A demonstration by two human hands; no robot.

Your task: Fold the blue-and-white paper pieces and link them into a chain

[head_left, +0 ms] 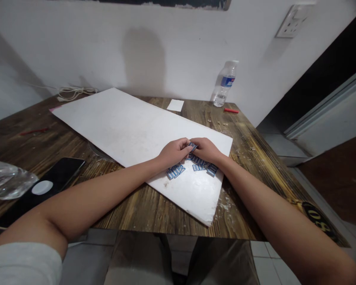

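Over the right part of a white board, my two hands meet. My left hand is closed, its thumb pressing on a small blue-and-grey rectangular piece. Curled against the other side of that piece is my right hand, with most of its fingers hidden. Similar flat pieces with blue edges lie on the board: a fanned group below my left hand, a row beneath both hands, and a few more by my right wrist. Their exact kind is too small to make out.
The board lies slanted on a dark wooden table. At the back stand a water bottle, a red stick-like object and a white paper. A black phone and a clear plastic bottle lie left. A white cable is coiled behind.
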